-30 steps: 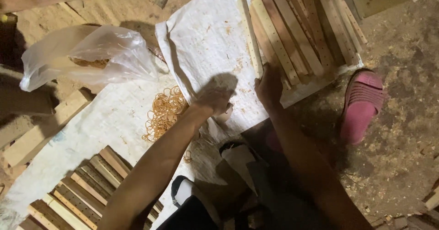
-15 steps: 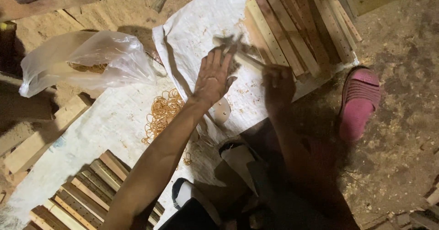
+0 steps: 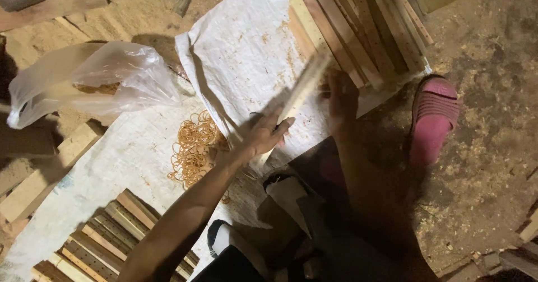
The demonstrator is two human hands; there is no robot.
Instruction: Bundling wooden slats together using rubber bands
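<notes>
Wooden strip [image 3: 302, 89] slanted between gripping left hand [image 3: 263, 136] and right hand [image 3: 342, 100].

Dim, sawdust-strewn dirt floor [image 3: 482, 164] spread with white woven sheeting [image 3: 246, 52], lit from above.

Dim warm light from the upper left, right side in deep shadow, moving parts motion-blurred.

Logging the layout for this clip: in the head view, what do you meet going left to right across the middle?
Clear plastic bag → pile of rubber bands → left hand → right hand → pink slipper.
</notes>
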